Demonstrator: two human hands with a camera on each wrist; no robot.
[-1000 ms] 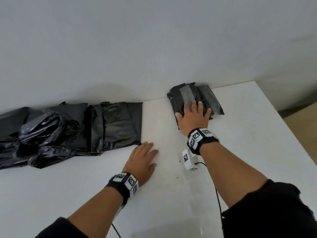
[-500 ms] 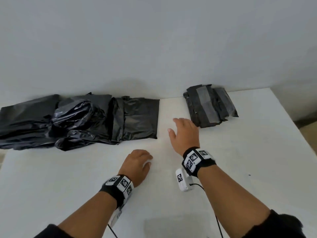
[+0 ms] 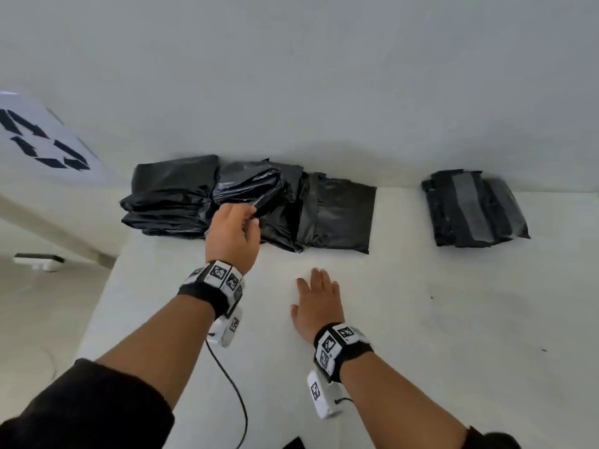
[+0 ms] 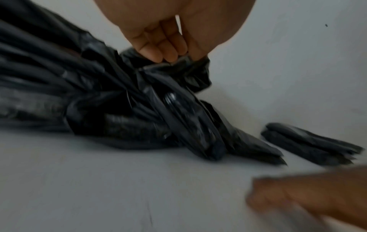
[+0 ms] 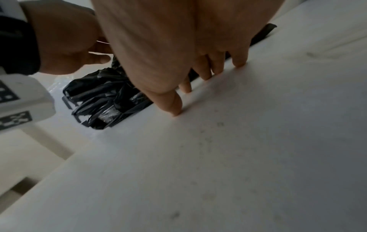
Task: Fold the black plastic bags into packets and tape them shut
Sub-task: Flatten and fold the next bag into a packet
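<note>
On the white table (image 3: 421,335), the left hand (image 3: 231,236) reaches into the pile of loose black bags (image 3: 246,202) against the wall, and the left wrist view shows its fingers (image 4: 158,51) curled down and pinching a bunched fold of the top bag (image 4: 174,66). The right hand (image 3: 319,306) lies on the bare tabletop near the pile, its fingers (image 5: 172,102) spread wide with the tips touching the surface, holding nothing. A finished taped packet (image 3: 473,212) sits well apart to the right, by the wall.
</note>
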